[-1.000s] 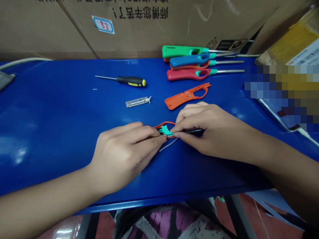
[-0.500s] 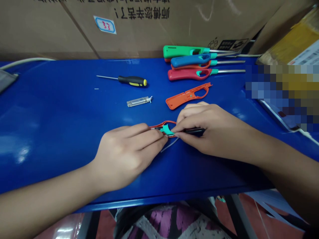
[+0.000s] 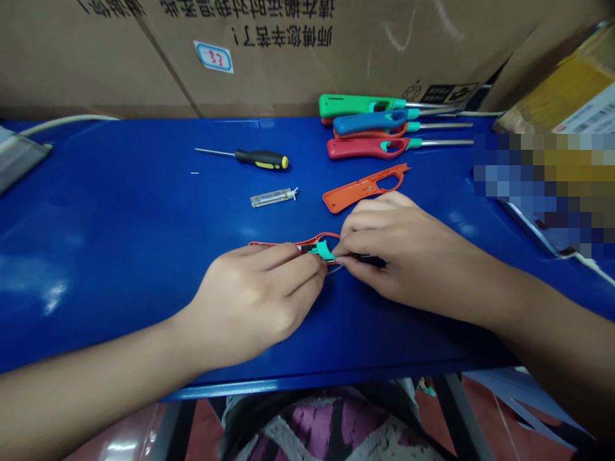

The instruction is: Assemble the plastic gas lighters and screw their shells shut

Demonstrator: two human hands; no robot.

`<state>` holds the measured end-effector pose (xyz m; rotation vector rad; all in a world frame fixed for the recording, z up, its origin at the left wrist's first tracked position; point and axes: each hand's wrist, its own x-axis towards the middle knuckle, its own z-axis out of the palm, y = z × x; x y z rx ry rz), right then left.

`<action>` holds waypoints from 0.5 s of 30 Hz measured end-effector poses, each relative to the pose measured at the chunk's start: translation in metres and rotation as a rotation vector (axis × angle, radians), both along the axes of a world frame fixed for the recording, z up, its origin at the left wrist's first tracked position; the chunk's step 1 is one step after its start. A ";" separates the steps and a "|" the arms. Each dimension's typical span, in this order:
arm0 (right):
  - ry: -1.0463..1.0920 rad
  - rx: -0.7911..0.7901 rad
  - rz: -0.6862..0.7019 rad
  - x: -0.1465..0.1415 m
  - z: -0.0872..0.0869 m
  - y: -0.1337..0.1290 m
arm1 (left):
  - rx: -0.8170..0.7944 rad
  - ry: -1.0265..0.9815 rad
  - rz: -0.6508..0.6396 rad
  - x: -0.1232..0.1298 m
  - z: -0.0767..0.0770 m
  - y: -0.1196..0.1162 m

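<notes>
An orange lighter half-shell [image 3: 330,235] lies on the blue table between my hands, with a teal trigger [image 3: 325,250] and small dark parts in it. My left hand [image 3: 262,288] is closed over the shell's left part, fingertips pressed beside the trigger. With thumb and forefinger my right hand [image 3: 389,246] pinches at the shell's right end; a dark rod shows under the palm and what the fingertips grip is hidden. A thin pale wire [image 3: 335,269] sticks out below the fingertips. Just beyond lies the other orange half-shell [image 3: 353,193], its hollow side up.
A clear fuel tank [image 3: 271,198], a screwdriver [image 3: 262,159] and a tiny pin [image 3: 195,173] lie beyond my left hand. Several assembled lighters [image 3: 365,148] are stacked at the back. A cardboard box [image 3: 269,70] stands behind them; a yellow-taped parcel [image 3: 567,89] is at the right.
The pale wire's end, which stuck out lower left, now shows only as a short curve close to the fingers. Both hands stay at the shell; the view has shifted slightly.
</notes>
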<state>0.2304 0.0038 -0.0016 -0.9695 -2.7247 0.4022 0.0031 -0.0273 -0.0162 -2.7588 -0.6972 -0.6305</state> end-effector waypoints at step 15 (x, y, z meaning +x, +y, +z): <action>0.168 -0.233 -0.037 0.002 -0.003 0.007 | -0.415 -0.181 -0.067 -0.018 0.003 0.035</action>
